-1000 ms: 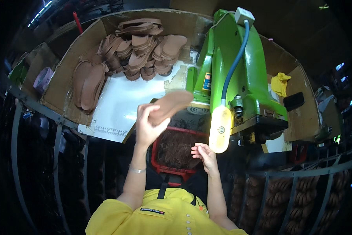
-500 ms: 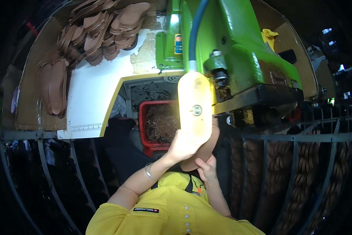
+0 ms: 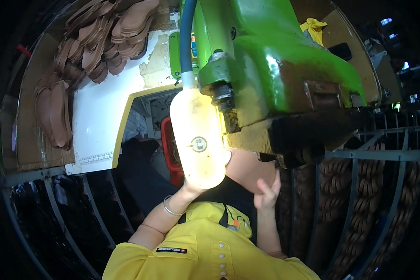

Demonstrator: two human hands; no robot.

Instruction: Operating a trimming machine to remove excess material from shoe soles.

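Note:
A brown shoe sole lies crosswise beneath the dark front end of a green machine. My left hand reaches in behind a glowing lamp, which hides most of it. One fingertip of it shows past the lamp, against the sole's left end, and the hand seems closed on the sole there. With my right hand I grip the sole's right end, thumb over the near edge and fingers along the far side. The sole's far edge is covered by the machine.
Brown soles are piled on the white tabletop at the left, inside a cardboard surround. Behind the lamp stands a red bin. Racks of soles fill the lower right, and a yellow cloth lies beyond the machine.
The sole has turned from slanting upright to lying crosswise, and moved right. My right hand has shifted right and up with it. The view has shifted, so lamp and machine appear further left and larger.

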